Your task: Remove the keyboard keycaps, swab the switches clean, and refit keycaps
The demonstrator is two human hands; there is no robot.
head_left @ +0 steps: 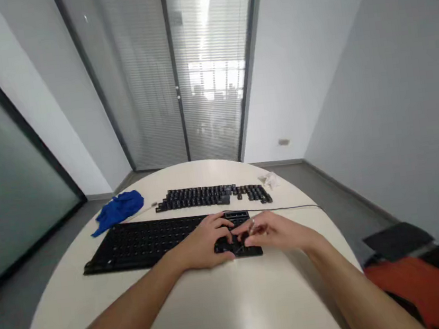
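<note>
A black keyboard base (pixel 149 242) with most of its keycaps off lies on the round table. My left hand (pixel 205 243) rests over its right part, fingers spread and reaching right, thumb by the near edge. Beside it, my right hand (pixel 277 229) is above the right end of the base, fingers bent and drawn together. Whether something small is between those fingers is blurred. Beyond the base, loose black keycaps (pixel 195 197) stand in rows laid out like a keyboard. The part of the base beneath my hands is hidden.
A crumpled blue cloth (pixel 120 209) lies at the left of the table (pixel 222 313). White crumpled tissue (pixel 270 180) is at the back right. A thin black cable (pixel 289 207) runs rightward from the base. An orange chair seat (pixel 427 288) stands at the lower right.
</note>
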